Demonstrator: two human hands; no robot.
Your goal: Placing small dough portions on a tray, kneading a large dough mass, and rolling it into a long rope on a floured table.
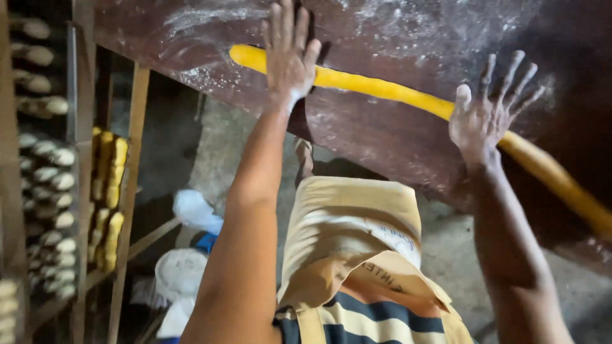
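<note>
Looking down from head height, a wooden rack (80, 159) is seen at the far left, its shelves filled with rows of pale dough rolls (51, 185), and short yellow dough pieces (109, 191) are stacked just beside them. Below, near the floor, white bags (182, 271) and a blue patch are seen, too blurred to be told apart. A tan apron (347, 236) with dark printed lettering is worn over a striped shirt at the lower middle. On the floured dark brown table (395, 137), a long yellow dough rope (382, 89) is laid, its long axis running from the upper left down to the lower right edge. The left hand (288, 54) is pressed flat on the rope near its left end, fingers together. The right hand (488, 111), dusted with flour, is laid on the rope further right, fingers spread wide; nothing is gripped by either hand.
</note>
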